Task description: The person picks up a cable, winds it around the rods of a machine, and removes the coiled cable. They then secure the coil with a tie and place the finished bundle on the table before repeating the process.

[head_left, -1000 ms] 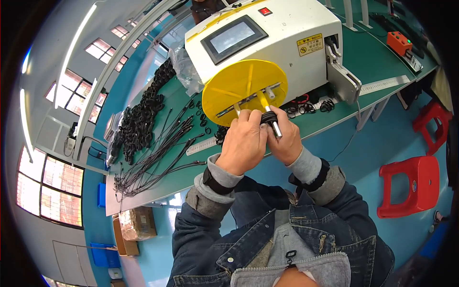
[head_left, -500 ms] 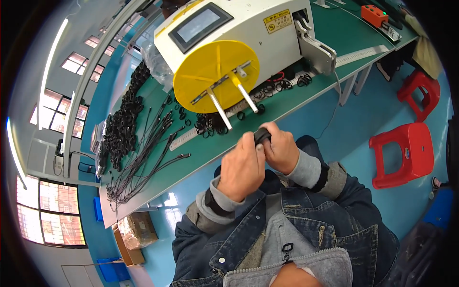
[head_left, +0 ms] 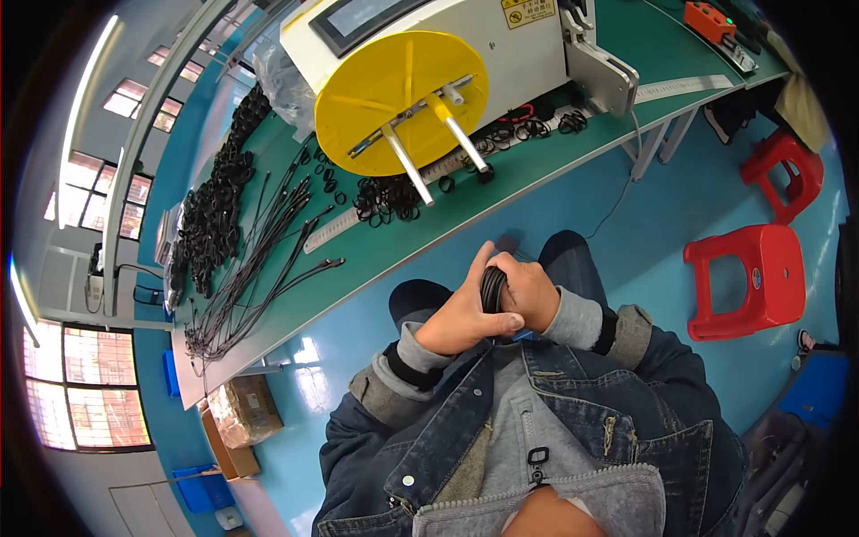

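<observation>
A small coil of black cable sits between my two hands, above my lap. My right hand is closed around its right side, fingers curled. On the other side, my left hand cups the coil, its thumb below and its index finger stretched up along the top. Part of the coil is hidden by the fingers. Beyond my hands stands a white winding machine with a yellow disc. Two metal pegs stick out from the disc, with no cable on them.
On the green table lie loose black cables, a long pile of black coils, small black rings and a ruler strip. An orange control box is at far right. Red stools stand on the right.
My hands have come down and nearer my body with the coil. The left hand has turned and spread its thumb and index finger, showing more of the coil. The table sits higher in view.
</observation>
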The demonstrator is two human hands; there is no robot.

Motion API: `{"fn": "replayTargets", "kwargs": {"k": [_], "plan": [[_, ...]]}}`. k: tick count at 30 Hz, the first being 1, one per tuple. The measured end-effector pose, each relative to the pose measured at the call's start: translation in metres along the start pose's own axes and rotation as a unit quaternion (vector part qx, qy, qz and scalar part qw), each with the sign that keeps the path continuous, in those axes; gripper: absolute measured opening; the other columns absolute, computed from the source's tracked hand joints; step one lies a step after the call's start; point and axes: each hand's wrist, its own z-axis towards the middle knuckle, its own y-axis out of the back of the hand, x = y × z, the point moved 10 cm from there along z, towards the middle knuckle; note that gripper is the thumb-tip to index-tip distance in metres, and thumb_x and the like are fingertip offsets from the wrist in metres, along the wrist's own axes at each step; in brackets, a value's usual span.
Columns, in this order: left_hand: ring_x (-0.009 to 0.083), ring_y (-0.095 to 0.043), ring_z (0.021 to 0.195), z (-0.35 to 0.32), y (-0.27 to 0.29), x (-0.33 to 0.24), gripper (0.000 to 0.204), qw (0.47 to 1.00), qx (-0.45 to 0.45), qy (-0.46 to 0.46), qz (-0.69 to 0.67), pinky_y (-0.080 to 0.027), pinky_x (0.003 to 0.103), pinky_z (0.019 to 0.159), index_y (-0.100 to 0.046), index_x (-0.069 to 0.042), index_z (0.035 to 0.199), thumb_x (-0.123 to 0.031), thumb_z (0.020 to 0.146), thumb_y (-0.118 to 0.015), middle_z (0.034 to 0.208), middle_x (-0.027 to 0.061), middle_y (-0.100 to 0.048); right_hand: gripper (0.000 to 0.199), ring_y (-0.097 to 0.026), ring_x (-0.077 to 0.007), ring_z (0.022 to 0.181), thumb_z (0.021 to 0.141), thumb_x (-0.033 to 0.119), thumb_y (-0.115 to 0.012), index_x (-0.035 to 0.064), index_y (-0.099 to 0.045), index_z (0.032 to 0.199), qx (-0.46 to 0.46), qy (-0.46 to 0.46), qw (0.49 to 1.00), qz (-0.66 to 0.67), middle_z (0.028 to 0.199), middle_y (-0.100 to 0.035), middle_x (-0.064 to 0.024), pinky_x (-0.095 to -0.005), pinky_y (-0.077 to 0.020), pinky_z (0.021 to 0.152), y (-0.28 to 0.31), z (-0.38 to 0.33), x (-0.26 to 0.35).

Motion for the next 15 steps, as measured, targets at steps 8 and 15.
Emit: {"fn": "replayTargets", "kwargs": {"k": [8,15], "plan": [[0.014,-0.055,0.069,0.0,-0.005,0.044,0.052,0.965,0.119,0.204,0.117,-0.047,0.028,0.06,-0.046,-0.001,0.117,-0.022,0.075,-0.069,0.082,0.0064,-0.057,0.022,-0.058,-0.0362,0.057,0.067,0.013,-0.06,0.001,-0.049,0.083,0.232,0.015,0.954,-0.187,0.061,-0.057,-0.017,-0.0421,-0.0461,0.05,-0.031,0.0,-0.011],[0.0116,-0.057,0.072,0.0,-0.01,0.011,0.027,0.974,0.113,0.006,0.198,-0.046,0.026,0.053,-0.055,0.002,0.092,-0.018,0.077,-0.065,0.079,0.0123,-0.059,0.024,-0.06,-0.0328,0.059,0.066,0.013,-0.062,0.0014,-0.054,0.085,0.133,0.003,0.99,0.042,0.064,-0.059,-0.0158,-0.039,-0.0481,0.052,-0.021,-0.002,-0.018]]}}
